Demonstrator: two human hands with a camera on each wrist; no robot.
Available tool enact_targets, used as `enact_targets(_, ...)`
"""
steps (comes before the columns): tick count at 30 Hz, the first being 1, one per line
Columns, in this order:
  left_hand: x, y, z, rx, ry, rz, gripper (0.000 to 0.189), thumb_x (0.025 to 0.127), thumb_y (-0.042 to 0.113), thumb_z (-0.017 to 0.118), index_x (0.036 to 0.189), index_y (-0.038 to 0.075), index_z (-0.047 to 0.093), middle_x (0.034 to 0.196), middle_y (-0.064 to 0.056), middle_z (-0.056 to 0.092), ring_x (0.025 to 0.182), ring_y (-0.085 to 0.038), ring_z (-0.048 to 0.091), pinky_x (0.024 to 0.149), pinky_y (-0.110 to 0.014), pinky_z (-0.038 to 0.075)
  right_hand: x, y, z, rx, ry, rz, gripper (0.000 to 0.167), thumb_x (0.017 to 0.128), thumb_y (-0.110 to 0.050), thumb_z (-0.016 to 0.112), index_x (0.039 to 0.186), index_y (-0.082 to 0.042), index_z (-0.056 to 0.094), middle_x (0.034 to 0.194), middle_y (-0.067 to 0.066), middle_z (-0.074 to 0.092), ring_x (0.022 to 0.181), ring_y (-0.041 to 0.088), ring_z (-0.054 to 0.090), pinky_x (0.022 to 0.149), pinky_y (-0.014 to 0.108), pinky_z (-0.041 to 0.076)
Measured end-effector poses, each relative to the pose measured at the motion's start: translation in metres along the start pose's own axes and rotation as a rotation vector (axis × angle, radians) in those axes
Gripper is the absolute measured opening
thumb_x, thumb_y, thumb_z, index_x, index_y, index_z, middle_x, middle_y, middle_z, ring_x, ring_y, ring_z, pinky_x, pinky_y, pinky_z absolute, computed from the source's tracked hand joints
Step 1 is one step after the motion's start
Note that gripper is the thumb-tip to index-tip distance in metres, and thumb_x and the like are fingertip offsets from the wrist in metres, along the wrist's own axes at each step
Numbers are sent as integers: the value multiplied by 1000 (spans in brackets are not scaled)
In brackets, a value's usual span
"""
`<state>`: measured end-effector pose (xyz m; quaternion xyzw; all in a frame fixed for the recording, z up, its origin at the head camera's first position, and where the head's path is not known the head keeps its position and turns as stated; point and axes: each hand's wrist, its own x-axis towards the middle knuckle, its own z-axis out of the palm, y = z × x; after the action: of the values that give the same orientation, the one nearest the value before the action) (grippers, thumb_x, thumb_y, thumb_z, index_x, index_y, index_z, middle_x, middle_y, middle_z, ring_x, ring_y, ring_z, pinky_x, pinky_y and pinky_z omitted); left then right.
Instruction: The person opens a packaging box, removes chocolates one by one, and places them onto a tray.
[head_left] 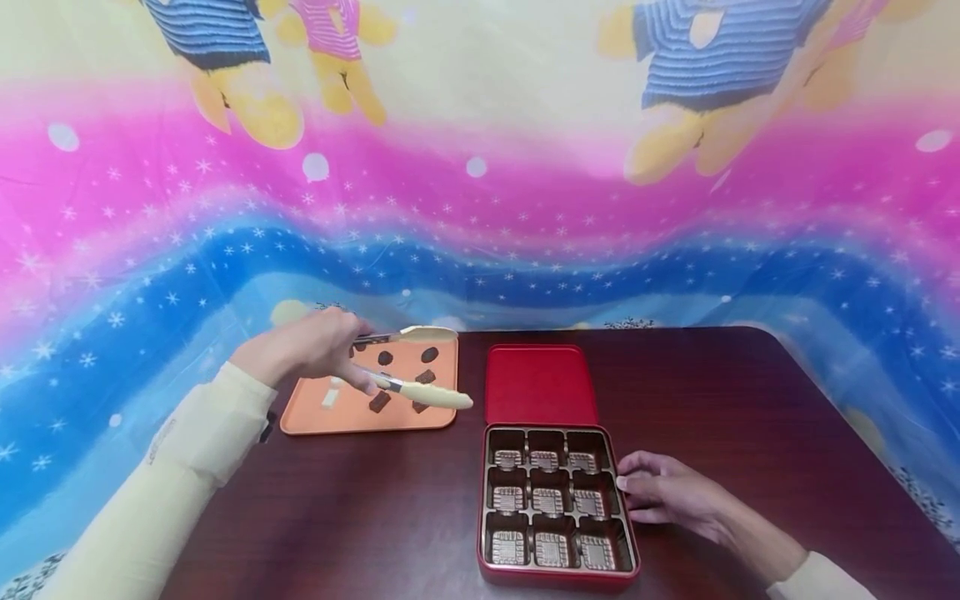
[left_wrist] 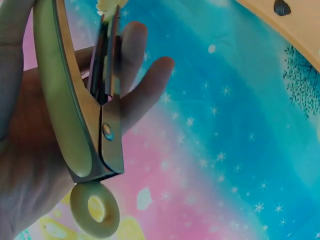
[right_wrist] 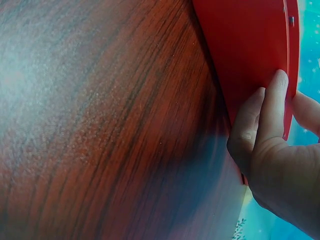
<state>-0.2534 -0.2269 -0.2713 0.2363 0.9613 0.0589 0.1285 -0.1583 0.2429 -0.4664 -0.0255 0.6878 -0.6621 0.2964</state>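
My left hand [head_left: 318, 346] holds a pair of tongs [head_left: 435, 394] with cream tips and metal arms. The tongs' tips are spread apart, with nothing between them, over the orange tray [head_left: 300, 423]. In the left wrist view the cream handle and pull ring of the tongs lie along the palm. Dark chocolates [head_left: 380, 402] and a white piece [head_left: 329, 398] sit on the tray, partly hidden by the hand and tongs. My right hand [head_left: 678, 498] rests its fingers on the right outer wall of a red tin [head_left: 558, 577], thumb at the rim. A brown divided insert [head_left: 549, 502] fills the tin.
The tin's red lid [head_left: 538, 383] lies folded back behind it. Dark wood table [head_left: 712, 392] extends to the right and in front of the tray. A patterned cloth [head_left: 480, 208] hangs along the table's back and sides.
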Motion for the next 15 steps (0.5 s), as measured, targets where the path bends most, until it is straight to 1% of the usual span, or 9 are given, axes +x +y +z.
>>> enact_targets(2, -3, 1, 8, 0, 9, 26, 78, 68, 50, 87, 124, 1, 63, 77, -3, 58, 65, -14, 50, 57, -29, 43, 0, 0, 0, 0, -2, 0, 27, 98, -16, 61, 116, -1, 47, 106, 9, 61, 94, 22, 63, 84, 39, 56)
enact_targets(3, -4, 2, 13, -4, 7, 33, 78, 68, 51, 87, 124, 1, 63, 82, -2, 61, 69, -14, 54, 60, -30, 46, 0, -1, 0, -1, -3, 0, 28, 97, -16, 61, 116, -1, 47, 106, 9, 61, 94, 22, 63, 84, 39, 56)
enact_targets(5, -6, 2, 21, -4, -3, 31, 79, 68, 52, 87, 123, 1, 63, 89, -3, 65, 76, -15, 59, 65, -33, 50, 0, -1, 1, -1, -3, 0, 29, 97, -16, 61, 117, -1, 47, 106, 9, 61, 94, 22, 63, 84, 39, 56)
enact_targets(7, -7, 2, 30, 12, -12, 33, 81, 68, 52, 87, 127, 2, 62, 97, -1, 67, 84, -14, 62, 72, -35, 53, 0, -1, 1, -1, -3, -1, 29, 97, -16, 61, 117, 0, 46, 105, 9, 61, 94, 22, 63, 84, 39, 56)
enact_targets(8, -8, 1, 34, 14, -14, 33, 82, 68, 51, 87, 128, 2, 62, 99, -1, 67, 85, -14, 63, 73, -35, 53, 0, 0, 1, -3, -2, 0, 29, 98, -16, 61, 117, 0, 46, 105, 9, 61, 94, 22, 63, 84, 39, 56)
enact_targets(11, -9, -2, 46, 24, -16, 25, 83, 65, 50, 89, 128, 3, 63, 95, 1, 66, 84, -15, 59, 72, -34, 51, 0, 0, 1, -6, -3, 3, 28, 98, -16, 60, 117, 0, 47, 105, 9, 62, 94, 22, 63, 84, 40, 56)
enact_targets(13, -11, -6, 54, 6, -16, 23, 79, 64, 47, 90, 124, 4, 65, 94, 2, 66, 83, -15, 57, 71, -33, 50, 0, 1, 0, -8, -3, 4, 28, 98, -16, 60, 117, 0, 47, 106, 9, 62, 95, 22, 63, 84, 40, 56)
enact_targets(15, -13, -9, 62, -20, -19, 23, 77, 62, 45, 92, 122, 5, 65, 97, 1, 66, 82, -15, 56, 71, -34, 49, 0, 0, 0, -8, -3, 4, 28, 98, -16, 60, 117, 0, 47, 106, 9, 62, 95, 22, 63, 84, 40, 56)
